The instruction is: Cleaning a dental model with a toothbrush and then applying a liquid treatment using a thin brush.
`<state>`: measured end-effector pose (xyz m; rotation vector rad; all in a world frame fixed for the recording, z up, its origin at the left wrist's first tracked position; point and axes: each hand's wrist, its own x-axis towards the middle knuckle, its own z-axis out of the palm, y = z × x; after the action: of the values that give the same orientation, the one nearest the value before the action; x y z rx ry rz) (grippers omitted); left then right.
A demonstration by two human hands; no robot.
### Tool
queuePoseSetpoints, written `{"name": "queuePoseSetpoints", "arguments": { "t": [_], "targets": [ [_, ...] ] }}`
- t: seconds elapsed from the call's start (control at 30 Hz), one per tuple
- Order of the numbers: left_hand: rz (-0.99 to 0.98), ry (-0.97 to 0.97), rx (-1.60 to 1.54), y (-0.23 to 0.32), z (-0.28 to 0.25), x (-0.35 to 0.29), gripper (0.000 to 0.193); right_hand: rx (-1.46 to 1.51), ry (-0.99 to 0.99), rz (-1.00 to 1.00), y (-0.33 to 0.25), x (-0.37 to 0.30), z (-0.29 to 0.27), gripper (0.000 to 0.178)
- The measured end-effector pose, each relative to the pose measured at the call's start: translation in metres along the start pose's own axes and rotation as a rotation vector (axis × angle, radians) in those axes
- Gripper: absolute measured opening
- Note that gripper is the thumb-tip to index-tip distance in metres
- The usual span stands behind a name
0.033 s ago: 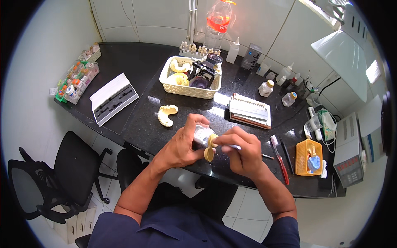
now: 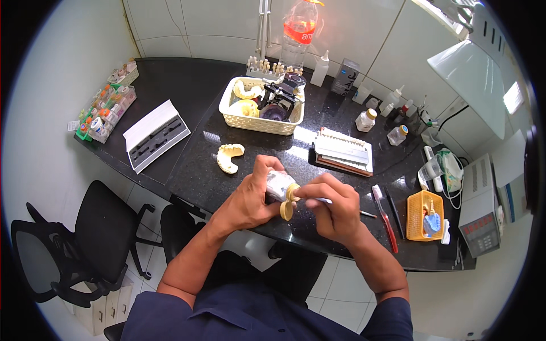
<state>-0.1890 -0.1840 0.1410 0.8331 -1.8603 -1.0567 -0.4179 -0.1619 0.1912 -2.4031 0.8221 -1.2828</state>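
Note:
My left hand (image 2: 247, 199) wraps round a small clear bottle (image 2: 278, 184) tilted toward the right. Its yellow flip cap (image 2: 286, 211) hangs open below the neck. My right hand (image 2: 333, 207) is closed in a pinch at the bottle's mouth, the index fingertip close against the neck. Between these fingers shows part of a slim pale stick-like tool (image 2: 324, 200); its end at the bottle is hidden. Just right of that hand, a thin brush-like tip (image 2: 368, 214) shows over the table; I cannot tell whether it belongs to the same tool.
A dental cast (image 2: 228, 158) lies beyond my left hand, before a cream basket (image 2: 261, 126) of casts and an articulator. A shade-guide case (image 2: 343, 153), red toothbrush (image 2: 385, 221), black pen-like stick (image 2: 394, 211) and yellow basket (image 2: 417, 219) lie rightward. An open case (image 2: 156, 136) sits left.

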Motion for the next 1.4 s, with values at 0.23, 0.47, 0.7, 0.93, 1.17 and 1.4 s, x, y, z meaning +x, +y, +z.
{"name": "queuePoseSetpoints", "arguments": {
  "t": [0.23, 0.47, 0.7, 0.93, 1.17, 1.4],
  "targets": [
    [0.150, 0.045, -0.012, -0.014, 0.002, 0.002, 0.064, -0.001, 0.059, -0.072, -0.002, 0.002, -0.003, 0.013],
    [0.007, -0.038, -0.014, 0.002, -0.002, 0.000, 0.057, -0.026, 0.099, -0.078, 0.000, 0.001, -0.002, 0.022],
    [0.042, -0.033, 0.072, 0.014, -0.003, 0.001, 0.059, 0.008, 0.042, -0.087, 0.000, 0.000, -0.003, 0.022],
    [0.006, 0.004, 0.078, 0.008, 0.001, -0.001, 0.057, -0.019, 0.092, -0.096, -0.006, -0.001, 0.000, 0.010],
    [0.170, 0.031, 0.070, 0.002, 0.001, 0.002, 0.055, 0.104, 0.092, 0.066, -0.005, -0.004, -0.007, 0.012],
    [0.146, -0.016, 0.060, 0.000, 0.000, 0.001, 0.057, 0.084, 0.057, -0.003, 0.000, 0.000, -0.004, 0.019]
  ]
}}
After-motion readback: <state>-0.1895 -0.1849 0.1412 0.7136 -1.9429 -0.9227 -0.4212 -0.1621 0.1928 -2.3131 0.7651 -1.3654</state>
